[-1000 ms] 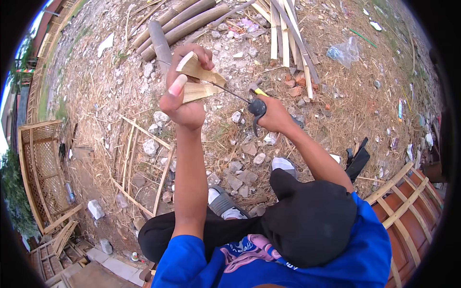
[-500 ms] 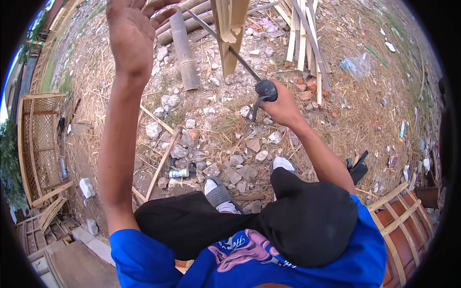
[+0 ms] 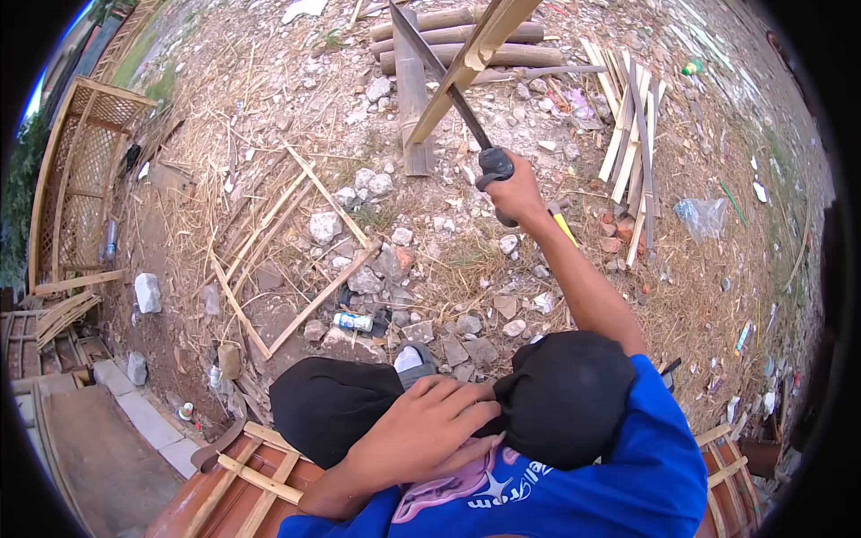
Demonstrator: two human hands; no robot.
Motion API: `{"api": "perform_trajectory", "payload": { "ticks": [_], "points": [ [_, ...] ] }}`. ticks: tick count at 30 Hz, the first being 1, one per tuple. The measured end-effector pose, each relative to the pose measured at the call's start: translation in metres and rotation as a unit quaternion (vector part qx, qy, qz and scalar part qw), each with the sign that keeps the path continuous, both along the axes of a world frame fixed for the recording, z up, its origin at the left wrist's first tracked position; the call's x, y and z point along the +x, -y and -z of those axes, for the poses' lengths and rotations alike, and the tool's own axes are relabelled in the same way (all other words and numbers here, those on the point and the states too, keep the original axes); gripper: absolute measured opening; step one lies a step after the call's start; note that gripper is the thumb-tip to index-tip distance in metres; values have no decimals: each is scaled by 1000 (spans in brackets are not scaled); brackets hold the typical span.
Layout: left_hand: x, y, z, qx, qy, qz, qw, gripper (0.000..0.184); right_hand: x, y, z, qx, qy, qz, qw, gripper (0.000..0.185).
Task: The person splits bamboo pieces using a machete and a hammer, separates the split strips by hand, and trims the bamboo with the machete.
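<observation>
My right hand (image 3: 520, 193) is closed around the black handle of a machete (image 3: 471, 121), a dark strap hanging at the grip. Its long dark blade points up and away, crossing a split bamboo length (image 3: 489, 45). The blade seems lodged in the split; how deep I cannot tell. The bamboo slants up to the right, its upper end out of view. My left hand (image 3: 435, 426) lies over my lap against the blue shirt (image 3: 538, 502), empty, with its fingers loosely bent and slightly apart.
Whole bamboo poles (image 3: 466, 40) lie at the back, with one pole (image 3: 413, 108) pointing toward me. Pale split strips (image 3: 632, 134) are piled to the right. Stones (image 3: 368, 184), thin sticks (image 3: 314, 300) and a can (image 3: 352, 321) litter the ground. A lattice frame (image 3: 85, 188) stands left.
My left hand has come down from high on the left to my lap. The bamboo now slants more, the machete still crossing it. My view has shifted.
</observation>
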State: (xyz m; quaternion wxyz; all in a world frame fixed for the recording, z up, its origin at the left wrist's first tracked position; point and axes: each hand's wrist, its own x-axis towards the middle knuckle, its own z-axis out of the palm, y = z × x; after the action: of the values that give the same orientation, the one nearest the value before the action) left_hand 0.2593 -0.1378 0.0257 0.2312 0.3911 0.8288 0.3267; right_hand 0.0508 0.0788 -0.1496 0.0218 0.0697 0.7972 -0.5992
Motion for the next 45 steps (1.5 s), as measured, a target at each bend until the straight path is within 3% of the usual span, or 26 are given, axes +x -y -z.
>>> {"api": "perform_trajectory", "payload": {
  "ticks": [2, 3, 7, 11, 13, 15, 17, 20, 23, 25, 31, 33, 41, 45],
  "points": [
    [-7, 12, -10, 43, 29, -69, 996, 46, -16, 8, -10, -35, 10, 13, 999, 31],
    [-8, 18, -12, 66, 49, -98, 992, 47, -19, 13, -31, -51, -9, 19, 998, 21],
    [-14, 33, -6, 52, 36, -65, 996, 49, -45, -2, -90, -39, -124, 27, 991, 19],
    [-14, 37, -4, 46, 38, -32, 998, 48, -61, 0, -164, -112, -183, 42, 976, 15],
    [-15, 40, -3, 57, 53, -15, 997, 49, -75, 2, -169, -136, -163, 57, 975, 13],
    [-15, 42, 1, 80, 59, -18, 995, 51, -87, 15, -137, -168, -125, 53, 976, 13],
    [-13, 45, 0, 91, 52, -20, 994, 52, -103, 23, -45, -68, 43, 36, 996, 15],
    [-21, 49, -3, 84, 34, -28, 995, 53, -90, 29, 44, 80, 63, 10, 995, 27],
    [-14, 49, -4, 72, 31, -32, 996, 55, -84, 23, 33, 107, 93, -5, 990, 26],
    [-9, 49, -3, 76, 49, -16, 996, 55, -85, 29, 13, 0, 61, 28, 998, 12],
    [-9, 45, -10, 52, 33, -19, 998, 56, -63, 5, -65, 3, 72, -12, 997, 23],
    [-9, 43, -9, 54, 29, -12, 998, 56, -51, -13, -82, 35, 98, -38, 994, 33],
    [-24, 41, -18, 45, 0, -55, 997, 52, 7, -42, -118, 156, 188, -129, 961, 38],
    [-65, 45, -52, 23, -62, -64, 996, 62, 13, -47, -120, 249, 186, -227, 923, 56]
  ]
}}
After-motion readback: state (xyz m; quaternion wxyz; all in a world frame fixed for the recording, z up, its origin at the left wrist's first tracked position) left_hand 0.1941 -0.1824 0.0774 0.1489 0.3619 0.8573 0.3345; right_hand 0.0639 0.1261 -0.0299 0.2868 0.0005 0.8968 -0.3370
